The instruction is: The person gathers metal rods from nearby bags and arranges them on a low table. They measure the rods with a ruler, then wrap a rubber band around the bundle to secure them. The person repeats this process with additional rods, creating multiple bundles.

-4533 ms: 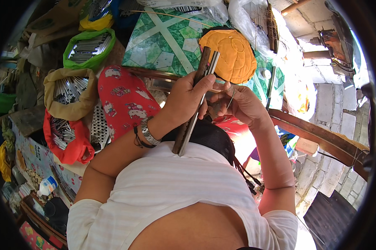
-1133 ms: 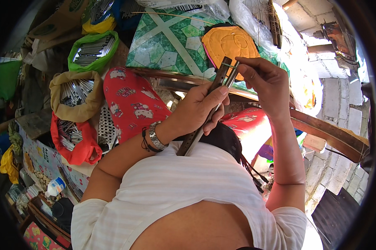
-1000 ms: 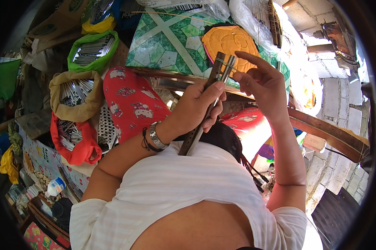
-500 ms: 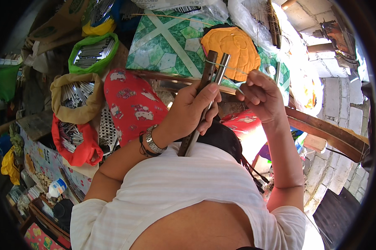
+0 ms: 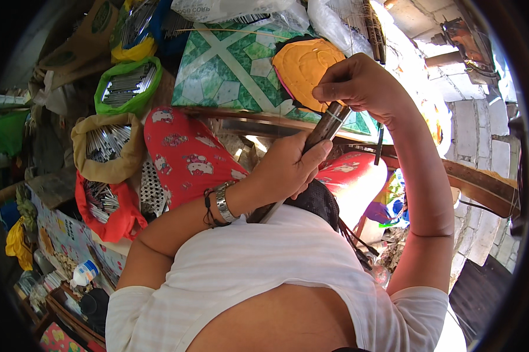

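Note:
My left hand (image 5: 288,167) is closed round a pair of tubes (image 5: 325,127) held side by side, one dark brown and one metallic in the earlier frame. They slant from my lap up to the right, lower ends against my shirt. A thin pale tie (image 5: 333,119) circles them near the top. My right hand (image 5: 364,88) is bent over that upper end, thumb and fingers pinched together. What they pinch is too small to make out. A narrow dark strip (image 5: 379,144) hangs below this hand; whether the hand holds it I cannot tell.
A green tiled table (image 5: 223,70) stands ahead with a yellow-orange round cloth pad (image 5: 305,67) on it. At left are green (image 5: 129,104), tan (image 5: 106,170) and red (image 5: 126,205) bags of thin metallic sticks. A wooden beam (image 5: 481,188) and block wall (image 5: 472,132) lie right.
My right hand has moved from beside the tubes to over their upper end, pinching there. The tubes have turned and tilted rightward, and the dark strip now shows below my right hand.

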